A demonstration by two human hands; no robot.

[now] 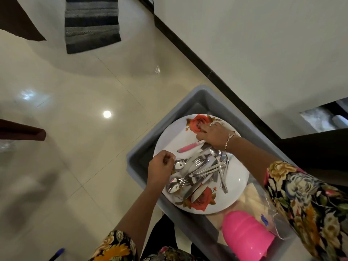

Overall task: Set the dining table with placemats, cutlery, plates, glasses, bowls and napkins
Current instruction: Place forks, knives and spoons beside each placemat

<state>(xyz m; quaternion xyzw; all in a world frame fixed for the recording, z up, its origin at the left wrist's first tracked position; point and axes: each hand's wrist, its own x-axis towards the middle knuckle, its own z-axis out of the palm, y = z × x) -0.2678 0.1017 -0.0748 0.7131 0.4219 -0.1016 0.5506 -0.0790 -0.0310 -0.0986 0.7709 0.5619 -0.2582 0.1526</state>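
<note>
Finding: the cutlery (203, 170) is lying in a loose, crossed pile on a floral plate (235, 178), which is sitting inside a grey bin (143, 155). No tabletop is showing in this view.

The left grip (160, 171) is hovering over the plate's near-left rim with fingers curled in, just beside a spoon (178, 164). I cannot tell whether it is pinching anything. The right grip (214, 135) is lying palm down at the plate's far side, fingertips on the rose print. A pink-handled knife (188, 147) is running up to it, but I cannot tell whether the thumb is closing on the blade.

Judgement: the step in hand is sorting or lifting cutlery out of the bin, so the task is at an early stage.

Recommended practice:
- Take knives by the handle, not the blade.
- Free the topmost pieces first, since the forks and spoons are interlocking.
- Keep one grip steadying the plate, so it is not tilting against the upturned pink bowls (246, 236) beside it.
</note>
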